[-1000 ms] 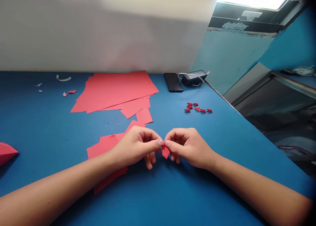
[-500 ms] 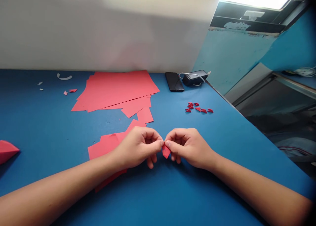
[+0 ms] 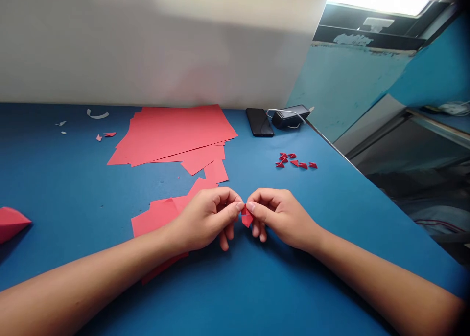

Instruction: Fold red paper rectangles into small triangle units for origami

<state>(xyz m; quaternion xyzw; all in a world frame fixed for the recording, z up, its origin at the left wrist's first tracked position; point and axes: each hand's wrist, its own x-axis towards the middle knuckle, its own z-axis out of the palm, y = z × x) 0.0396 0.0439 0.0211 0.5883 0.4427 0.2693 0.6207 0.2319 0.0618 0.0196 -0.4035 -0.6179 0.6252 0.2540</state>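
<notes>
Folded piece in hand: I saw the fingers of the left hand and right hand clamped from opposite sides on a small folded red paper piece, which kept it raised above the blue worktop, well apart from the grouped red paper triangles.

Worktop: blue worktop
Paper: red paper sheets, overlapping; paper scraps beyond
Right: folded red triangles, clustered
Back: black smartphone beside black box

Nothing can be read anywhere; the pale marks on the dark strip at upper right of the frame are too blurred to make out.
</notes>
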